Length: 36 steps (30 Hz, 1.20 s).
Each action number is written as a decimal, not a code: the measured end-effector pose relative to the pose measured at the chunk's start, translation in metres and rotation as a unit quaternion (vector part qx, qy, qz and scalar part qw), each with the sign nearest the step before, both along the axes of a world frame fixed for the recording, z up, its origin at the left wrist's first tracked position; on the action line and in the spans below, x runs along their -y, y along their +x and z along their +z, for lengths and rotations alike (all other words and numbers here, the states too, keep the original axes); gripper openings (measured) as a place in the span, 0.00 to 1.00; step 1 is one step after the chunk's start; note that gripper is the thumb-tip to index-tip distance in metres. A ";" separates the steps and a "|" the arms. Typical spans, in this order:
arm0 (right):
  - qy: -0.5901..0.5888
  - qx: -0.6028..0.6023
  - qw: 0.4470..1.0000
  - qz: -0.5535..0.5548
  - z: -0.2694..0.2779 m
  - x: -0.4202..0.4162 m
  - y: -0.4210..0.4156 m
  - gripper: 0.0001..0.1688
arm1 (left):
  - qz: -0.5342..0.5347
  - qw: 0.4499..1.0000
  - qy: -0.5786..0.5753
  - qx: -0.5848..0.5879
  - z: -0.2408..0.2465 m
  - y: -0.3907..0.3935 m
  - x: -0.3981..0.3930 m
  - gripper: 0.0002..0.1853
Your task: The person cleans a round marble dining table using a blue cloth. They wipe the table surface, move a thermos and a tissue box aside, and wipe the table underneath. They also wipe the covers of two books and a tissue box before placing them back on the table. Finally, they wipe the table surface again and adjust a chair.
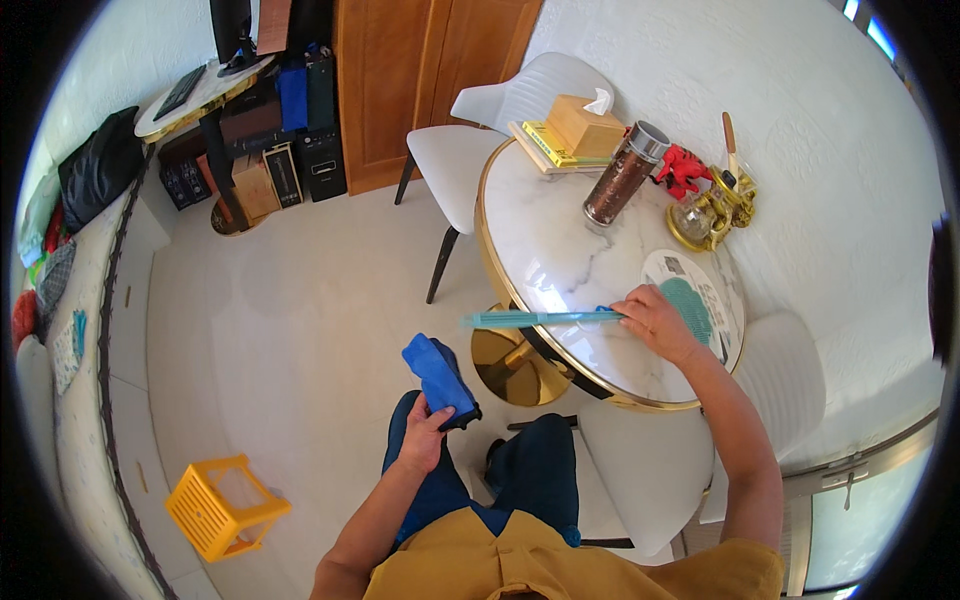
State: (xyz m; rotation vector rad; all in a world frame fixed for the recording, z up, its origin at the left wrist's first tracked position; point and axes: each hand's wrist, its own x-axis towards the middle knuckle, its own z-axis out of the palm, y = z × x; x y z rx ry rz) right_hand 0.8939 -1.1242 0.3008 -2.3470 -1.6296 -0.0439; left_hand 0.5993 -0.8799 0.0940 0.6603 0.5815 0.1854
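Note:
My left hand [424,435] grips a blue cloth [441,375] with a dark backing or dark object beneath it, held above my knees. Over the front part of the round marble-patterned table [555,247], my right hand [652,319] pinches one end of a long, thin turquoise plastic thing [544,318], which points left past the gold rim; its exact kind cannot be told. Right beside my right hand lies a round white printed paper fan [724,300] with writing on it, and on the fan is a scalloped green piece [688,307].
Farther back on the table stand a brown tumbler [626,176], a wooden tissue box [585,124] on books, a red figure [681,171] and a gold-coloured teapot stand [705,214]. Pale chairs [465,161] flank the table. A yellow plastic stool [217,510] lies tipped on the floor at left.

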 end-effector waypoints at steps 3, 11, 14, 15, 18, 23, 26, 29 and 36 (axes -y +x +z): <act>0.038 0.038 0.996 -0.071 -0.018 0.013 0.023 0.16 | -0.006 1.000 0.018 0.010 0.008 0.001 0.005 0.26; 0.110 0.264 0.913 -0.291 -0.040 0.007 0.040 0.17 | 0.006 0.808 0.585 0.069 0.077 0.013 0.009 0.30; 0.151 0.127 0.949 -0.248 -0.040 -0.008 0.001 0.17 | 0.044 0.716 0.692 0.083 0.112 0.028 0.012 0.34; 0.149 0.042 0.962 -0.224 -0.044 -0.007 -0.012 0.18 | 0.048 0.673 0.734 0.081 0.123 0.042 0.013 0.36; 0.116 0.070 0.966 -0.219 -0.049 -0.012 -0.045 0.19 | 0.026 0.654 0.754 0.061 0.124 0.083 0.033 0.48; 0.083 0.077 0.963 -0.243 -0.041 -0.020 -0.052 0.21 | 0.140 0.750 0.647 0.002 0.115 0.131 0.065 0.51; 0.065 0.077 0.966 -0.239 -0.040 -0.021 -0.053 0.21 | 0.186 0.819 0.543 -0.026 0.111 0.163 0.042 0.44; 0.042 0.073 0.965 -0.247 -0.036 -0.024 -0.054 0.21 | 0.155 0.870 0.467 -0.011 0.108 0.200 -0.006 0.40; 0.011 0.066 0.964 -0.257 -0.033 -0.029 -0.053 0.24 | 0.055 0.904 0.421 -0.057 0.110 0.326 -0.141 0.26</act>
